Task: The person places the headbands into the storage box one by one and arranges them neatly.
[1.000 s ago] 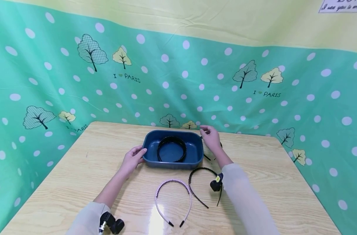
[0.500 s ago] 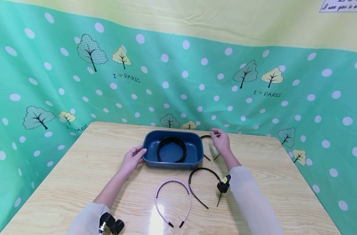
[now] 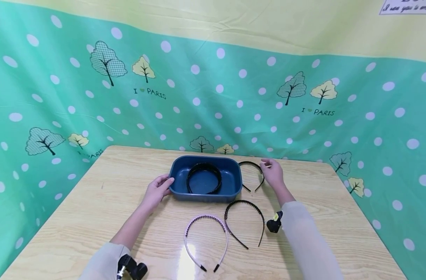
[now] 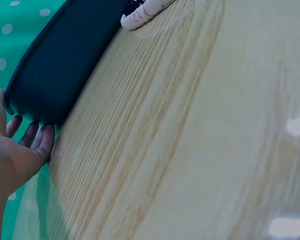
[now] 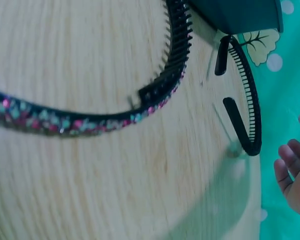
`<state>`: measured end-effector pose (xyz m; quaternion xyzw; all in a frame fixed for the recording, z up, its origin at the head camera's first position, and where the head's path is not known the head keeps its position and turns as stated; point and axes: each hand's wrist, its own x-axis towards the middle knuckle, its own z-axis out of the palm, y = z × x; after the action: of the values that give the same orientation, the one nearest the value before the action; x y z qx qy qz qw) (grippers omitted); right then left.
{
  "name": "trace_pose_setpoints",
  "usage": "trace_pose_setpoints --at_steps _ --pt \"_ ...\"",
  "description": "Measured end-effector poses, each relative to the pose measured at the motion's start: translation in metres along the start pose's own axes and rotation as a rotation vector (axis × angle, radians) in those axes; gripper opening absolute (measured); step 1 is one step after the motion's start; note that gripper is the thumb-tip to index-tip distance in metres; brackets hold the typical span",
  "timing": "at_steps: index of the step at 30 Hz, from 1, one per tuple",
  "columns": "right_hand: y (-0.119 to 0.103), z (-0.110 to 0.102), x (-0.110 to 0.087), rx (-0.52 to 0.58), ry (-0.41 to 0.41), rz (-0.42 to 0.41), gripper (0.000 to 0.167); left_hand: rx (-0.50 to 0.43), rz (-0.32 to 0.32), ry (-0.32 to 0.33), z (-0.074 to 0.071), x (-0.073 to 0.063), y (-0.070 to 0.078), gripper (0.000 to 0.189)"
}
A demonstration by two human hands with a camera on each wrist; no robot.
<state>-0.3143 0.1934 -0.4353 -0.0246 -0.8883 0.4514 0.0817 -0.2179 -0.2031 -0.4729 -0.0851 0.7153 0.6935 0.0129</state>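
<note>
The far black headband (image 5: 255,95) lies just left of the right hand (image 3: 273,172) (relaxed, empty); the left hand (image 3: 158,190) grips the blue bin (image 3: 204,197).

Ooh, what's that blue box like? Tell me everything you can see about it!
The blue box is a dark blue tub with rounded corners, smooth walls and a slightly shiny inside, probably plastic. Its top is open, with no lid on it. It stands upright on the wooden table, near the far edge, with its long side facing the person. Inside rests at least one black headband. The person's left hand holds its left end, thumb at the rim.
</note>
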Motion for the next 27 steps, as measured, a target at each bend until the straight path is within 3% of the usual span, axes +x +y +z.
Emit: trace_pose_setpoints --at_steps 10,27 --pt "0.012 -0.006 -0.002 -0.032 -0.028 0.025 0.036 0.0 -0.006 0.009 0.0 -0.001 0.001 0.059" --pt "0.028 -0.006 -0.006 -0.208 -0.157 -0.004 0.043 -0.015 -0.005 0.004 0.001 -0.001 0.002 0.057"
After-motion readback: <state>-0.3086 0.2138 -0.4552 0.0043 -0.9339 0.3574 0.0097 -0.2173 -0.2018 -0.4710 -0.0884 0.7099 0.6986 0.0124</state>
